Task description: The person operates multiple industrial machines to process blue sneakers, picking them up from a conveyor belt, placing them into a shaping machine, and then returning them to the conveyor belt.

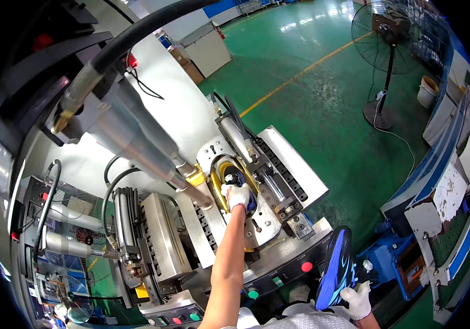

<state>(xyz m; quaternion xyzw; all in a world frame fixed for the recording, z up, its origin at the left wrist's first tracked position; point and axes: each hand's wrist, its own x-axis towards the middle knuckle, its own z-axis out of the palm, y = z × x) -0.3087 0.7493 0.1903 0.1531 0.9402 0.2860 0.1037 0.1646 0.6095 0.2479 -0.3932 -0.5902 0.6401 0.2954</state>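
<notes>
My left hand (237, 196), in a white glove, reaches into a metal pressing machine and is closed on the upper part of a dark blue shoe (252, 202). That shoe sits between yellow-edged pads (217, 189) on a bolted metal plate (266, 219); my hand covers part of it. Low on the right, my right hand (357, 301), also gloved, grips a bright blue and black shoe (336, 268) near its lower end. This second shoe is held upright beside the machine's front panel.
Metal cylinders (131, 137) slant over the machine from the left. Its front panel carries a red button (307, 267) and a green button (253, 294). A blue crate (391, 266) stands at right, below a worn metal frame (437, 203). A floor fan (387, 71) stands farther off.
</notes>
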